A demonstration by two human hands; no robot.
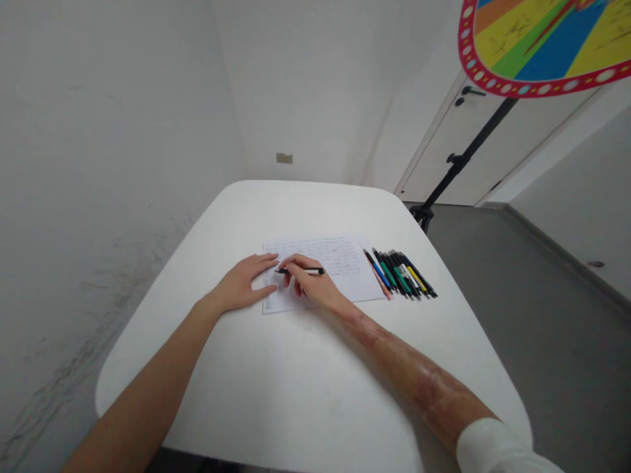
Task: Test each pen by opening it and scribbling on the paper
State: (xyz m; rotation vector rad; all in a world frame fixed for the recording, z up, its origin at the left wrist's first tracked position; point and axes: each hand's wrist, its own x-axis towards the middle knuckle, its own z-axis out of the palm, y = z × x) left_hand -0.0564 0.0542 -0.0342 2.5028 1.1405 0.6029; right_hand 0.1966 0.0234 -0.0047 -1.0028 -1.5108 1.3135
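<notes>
A sheet of paper (340, 286) covered partly with lines of handwriting lies on the white table (296, 387). My left hand (246, 282) rests flat on its left edge, fingers and thumb spread. In my right hand (308, 279) is a black pen (315, 270), held in a writing grip with its tip near the paper's left side. The writing under the right hand is hidden. Just right of the paper, several pens (401, 276) with black, blue, green, white and yellow parts lie side by side, and a pinkish one (382, 282) touches the sheet's right edge.
White walls stand behind and to the left of the table, with a small socket plate (284, 158) low on the back one. At right, a colourful prize wheel (547, 46) sits on a black stand (463, 157) before a white door (532, 138). The floor (542, 315) is grey.
</notes>
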